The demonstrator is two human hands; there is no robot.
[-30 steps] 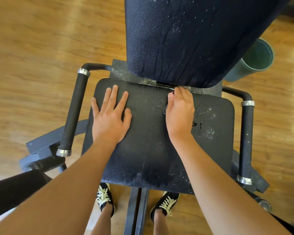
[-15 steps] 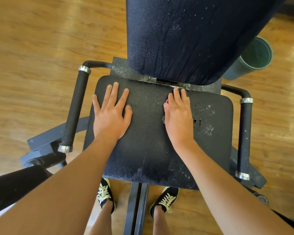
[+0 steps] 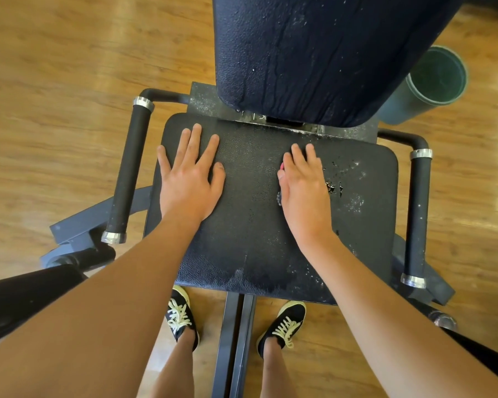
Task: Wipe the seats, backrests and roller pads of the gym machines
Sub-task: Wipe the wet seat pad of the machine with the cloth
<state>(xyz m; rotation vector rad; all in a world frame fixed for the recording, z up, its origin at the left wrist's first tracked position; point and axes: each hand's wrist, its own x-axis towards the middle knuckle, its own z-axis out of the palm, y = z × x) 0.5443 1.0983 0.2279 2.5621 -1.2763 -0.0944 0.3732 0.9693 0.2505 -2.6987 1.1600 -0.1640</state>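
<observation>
Left hand (image 3: 189,186) lay splayed on the seat pad (image 3: 250,239). Right hand's (image 3: 305,191) straight, joined fingers (image 3: 309,156) pressed a small half-hidden object (image 3: 279,198) beneath them. The firm, damp vinyl probably wanted flat-palm pressure, no grip.

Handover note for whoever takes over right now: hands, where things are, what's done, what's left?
Left hand: flat on seat, holds nothing.
Right hand: flat on seat, pressing a small pink-edged thing; cannot tell what it is.
Done: nothing looks finished; white specks on seat right of that hand, backrest streaked and specked.
Left: seat's right side, backrest, then other machines.
</observation>
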